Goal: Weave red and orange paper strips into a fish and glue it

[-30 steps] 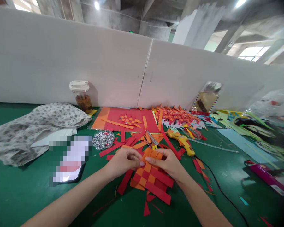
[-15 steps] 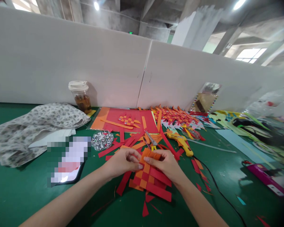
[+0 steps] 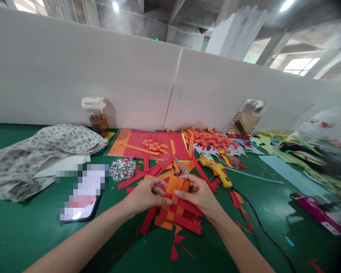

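Note:
Between my two hands is a woven piece of red and orange paper strips, checkered in the middle, with loose strip ends sticking out above and to the lower right. My left hand pinches its left edge between thumb and fingers. On the other side, my right hand grips the upper right part, thumb on top of the orange strips and fingers behind. Just beyond them lie scissors, their handles largely hidden by the woven piece. Red and orange paper strips are scattered around.
A yellow glue gun with a black cord lies to the right. Left are a phone, a dish of googly eyes, a patterned cloth and a lidded cup. Finished woven fish are piled at the back, near a white partition.
The woven piece has tilted slightly, its lower right strip ends shifting left. More of its orange strips show at the top. Both hands keep their hold and have barely moved.

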The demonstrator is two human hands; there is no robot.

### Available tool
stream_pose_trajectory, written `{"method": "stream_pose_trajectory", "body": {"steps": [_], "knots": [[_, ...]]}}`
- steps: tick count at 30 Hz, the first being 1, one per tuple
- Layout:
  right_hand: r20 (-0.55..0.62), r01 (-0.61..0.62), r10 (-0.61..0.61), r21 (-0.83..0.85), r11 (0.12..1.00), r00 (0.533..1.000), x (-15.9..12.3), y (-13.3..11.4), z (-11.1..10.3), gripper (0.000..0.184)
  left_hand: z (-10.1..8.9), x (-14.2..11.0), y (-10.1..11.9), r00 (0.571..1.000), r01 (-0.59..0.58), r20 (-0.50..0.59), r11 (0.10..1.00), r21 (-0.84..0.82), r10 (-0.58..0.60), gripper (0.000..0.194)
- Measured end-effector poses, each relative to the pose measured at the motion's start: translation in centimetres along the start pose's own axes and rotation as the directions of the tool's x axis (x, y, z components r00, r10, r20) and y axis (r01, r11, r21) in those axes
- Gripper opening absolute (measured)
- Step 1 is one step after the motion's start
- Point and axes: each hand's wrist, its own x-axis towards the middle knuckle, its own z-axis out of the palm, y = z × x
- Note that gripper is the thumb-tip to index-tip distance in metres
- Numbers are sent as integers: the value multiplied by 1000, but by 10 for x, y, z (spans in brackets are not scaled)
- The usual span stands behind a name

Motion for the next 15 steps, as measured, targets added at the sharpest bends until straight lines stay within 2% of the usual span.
{"method": "stream_pose_trajectory", "body": {"steps": [3,8,12,15], "knots": [[-47,-3,3,6,1000,999,0,-3,1,46,0,1,-4,1000,4,1,1000,-3,-4,42],[-40,-13,14,36,999,999,-1,-6,3,45,0,3,-8,1000,-8,15,1000,-16,9,43],[-36,8,-9,-7,1000,999,-2,-4,2,44,0,1,-3,998,-56,-36,995,79,59,29],[-13,29,-28,12,1000,1000,-1,-2,3,42,2,-1,1,998,-54,-23,997,61,56,23]]}}
